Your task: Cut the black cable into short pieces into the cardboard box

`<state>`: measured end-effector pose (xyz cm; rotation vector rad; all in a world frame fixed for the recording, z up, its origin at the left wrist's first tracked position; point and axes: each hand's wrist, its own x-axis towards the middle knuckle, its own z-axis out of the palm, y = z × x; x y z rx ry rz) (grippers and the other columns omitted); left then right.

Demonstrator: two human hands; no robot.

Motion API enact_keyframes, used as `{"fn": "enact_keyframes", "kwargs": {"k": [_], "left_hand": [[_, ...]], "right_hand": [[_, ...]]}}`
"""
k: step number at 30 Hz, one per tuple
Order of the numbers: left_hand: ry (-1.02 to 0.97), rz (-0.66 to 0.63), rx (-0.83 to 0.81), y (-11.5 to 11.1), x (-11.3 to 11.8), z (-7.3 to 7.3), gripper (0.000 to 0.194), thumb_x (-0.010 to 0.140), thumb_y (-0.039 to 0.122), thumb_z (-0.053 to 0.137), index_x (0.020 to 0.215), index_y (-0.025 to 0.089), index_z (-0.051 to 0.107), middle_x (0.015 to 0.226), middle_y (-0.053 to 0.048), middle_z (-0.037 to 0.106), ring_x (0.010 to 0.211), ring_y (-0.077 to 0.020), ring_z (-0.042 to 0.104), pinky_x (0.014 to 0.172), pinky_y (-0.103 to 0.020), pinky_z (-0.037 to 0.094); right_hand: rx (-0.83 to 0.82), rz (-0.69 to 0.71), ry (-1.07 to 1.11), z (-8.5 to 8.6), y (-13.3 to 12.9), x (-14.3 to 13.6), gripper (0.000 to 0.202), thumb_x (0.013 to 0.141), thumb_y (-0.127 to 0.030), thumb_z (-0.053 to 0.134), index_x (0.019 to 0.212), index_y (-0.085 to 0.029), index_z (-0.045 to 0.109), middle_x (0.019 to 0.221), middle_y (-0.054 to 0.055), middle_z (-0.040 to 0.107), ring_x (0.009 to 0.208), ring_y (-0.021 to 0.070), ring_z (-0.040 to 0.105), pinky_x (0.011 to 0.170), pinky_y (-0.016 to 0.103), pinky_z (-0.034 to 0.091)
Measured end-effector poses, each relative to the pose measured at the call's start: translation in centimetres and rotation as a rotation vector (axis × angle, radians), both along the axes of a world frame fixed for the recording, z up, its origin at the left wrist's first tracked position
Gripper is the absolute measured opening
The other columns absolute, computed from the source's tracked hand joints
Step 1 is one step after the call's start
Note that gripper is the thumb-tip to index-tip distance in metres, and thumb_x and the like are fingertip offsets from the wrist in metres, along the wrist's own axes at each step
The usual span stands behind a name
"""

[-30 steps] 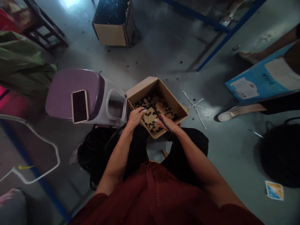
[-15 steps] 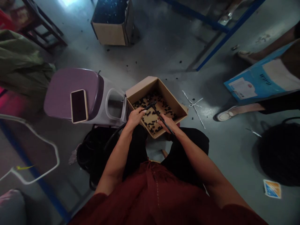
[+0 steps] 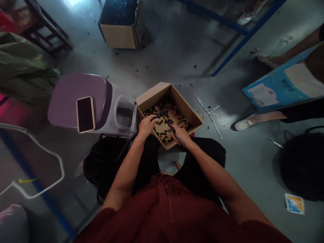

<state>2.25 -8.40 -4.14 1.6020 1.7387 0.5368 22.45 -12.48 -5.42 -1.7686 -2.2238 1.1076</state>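
An open cardboard box [image 3: 154,92] lies before the person's knees, with many short black pieces [image 3: 164,133] scattered inside it. Over the box's near left edge, the left hand [image 3: 146,127] grips a black tube [image 3: 159,115]. Over its near right side, the right hand [image 3: 181,135] holds a slender dark tool [image 3: 180,141], whose far tip meets or nearly meets the tube above the box. Left of the box, a phone [image 3: 85,114] rests on a purple-topped stool [image 3: 63,101]. White tied string [image 3: 214,125] lies right of the box; a blue carton [image 3: 273,86] stands farther right.
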Motion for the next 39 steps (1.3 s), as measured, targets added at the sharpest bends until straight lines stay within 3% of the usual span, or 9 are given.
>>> {"fn": "enact_keyframes", "kwargs": {"k": [14,19,24,30,36,39], "left_hand": [[0.082,0.020,-0.024,0.1,-0.1,0.0,0.028,0.082,0.030,0.054,0.107,0.025,0.066,0.106,-0.001,0.068,0.097,-0.0173,0.060,0.081,-0.026,0.044],[0.057,0.031,-0.027,0.1,0.1,-0.1,0.028,0.082,0.029,0.055,0.108,0.025,0.065,0.106,-0.001,0.068,0.097,-0.0169,0.060,0.083,-0.026,0.044],[0.059,-0.009,-0.021,0.1,0.1,-0.6,0.029,0.082,0.027,0.054,0.108,0.025,0.065,0.108,-0.001,0.067,0.099,-0.0170,0.060,0.085,-0.026,0.044],[0.060,-0.060,0.012,0.2,0.1,-1.0,0.038,0.079,0.018,0.052,0.116,0.020,0.060,0.117,-0.005,0.063,0.108,-0.0181,0.057,0.094,-0.029,0.042],[0.023,-0.063,0.016,0.2,0.5,-0.8,0.038,0.080,0.014,0.051,0.116,0.020,0.061,0.119,-0.004,0.062,0.111,-0.0170,0.056,0.097,-0.029,0.040],[-0.015,0.004,0.020,0.2,0.7,-0.6,0.036,0.080,0.019,0.054,0.115,0.021,0.061,0.113,-0.004,0.066,0.104,-0.0169,0.059,0.092,-0.028,0.044]], "right_hand": [[0.008,0.045,-0.124,0.1,-0.1,0.0,0.028,0.081,-0.030,0.047,0.106,-0.019,0.055,0.091,0.008,0.067,0.079,0.0210,0.061,0.068,0.025,0.040],[-0.029,-0.055,-0.123,0.0,0.0,-0.3,0.029,0.080,-0.030,0.047,0.106,-0.021,0.055,0.087,0.006,0.067,0.076,0.0205,0.061,0.067,0.026,0.042],[-0.003,-0.245,0.094,0.8,0.9,-0.2,0.023,0.079,-0.027,0.045,0.097,-0.021,0.057,0.083,0.004,0.064,0.077,0.0191,0.060,0.070,0.026,0.044],[-0.109,-0.484,0.434,0.7,1.3,0.0,0.025,0.080,-0.039,0.046,0.097,-0.022,0.053,0.062,-0.001,0.054,0.053,0.0146,0.052,0.052,0.026,0.045],[-0.195,-0.556,0.623,0.3,1.1,-0.4,0.028,0.079,-0.045,0.049,0.096,-0.022,0.048,0.057,-0.004,0.047,0.043,0.0101,0.043,0.042,0.023,0.040],[-0.231,-0.544,0.689,0.2,1.3,-0.8,0.029,0.078,-0.046,0.050,0.094,-0.022,0.045,0.061,-0.004,0.047,0.045,0.0093,0.044,0.043,0.022,0.041]]}}
